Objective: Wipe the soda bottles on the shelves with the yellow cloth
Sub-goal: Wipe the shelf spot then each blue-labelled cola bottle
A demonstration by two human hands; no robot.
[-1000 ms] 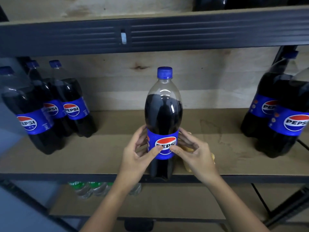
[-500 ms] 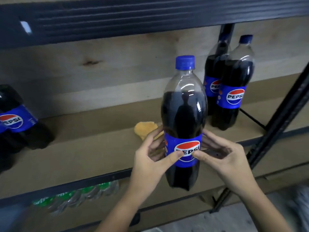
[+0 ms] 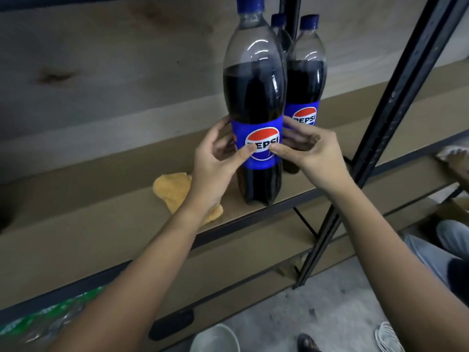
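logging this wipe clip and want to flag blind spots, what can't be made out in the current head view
- Held bottle: cap top cut off by the upper edge; whether its base rests on the shelf is unclear.
- Yellow cloth: partly hidden under the left hand and wrist.
- Rear bottle: only cap and neck show behind the two in front.
- Second bottle: lower half blocked by the right hand.
- Green-labelled bottles below: blurred, count unclear.

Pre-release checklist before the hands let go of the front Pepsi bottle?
1. Front Pepsi bottle upright on shelf: ok.
2. Base fully back from the shelf's front edge: not ok, it sits close to it.
3. Left hand and right hand both gripping the label: ok.
4. Cap on: ok.
5. Yellow cloth within reach: ok, beside the bottle, in neither hand.
6. Gap to rear bottles: cannot tell.
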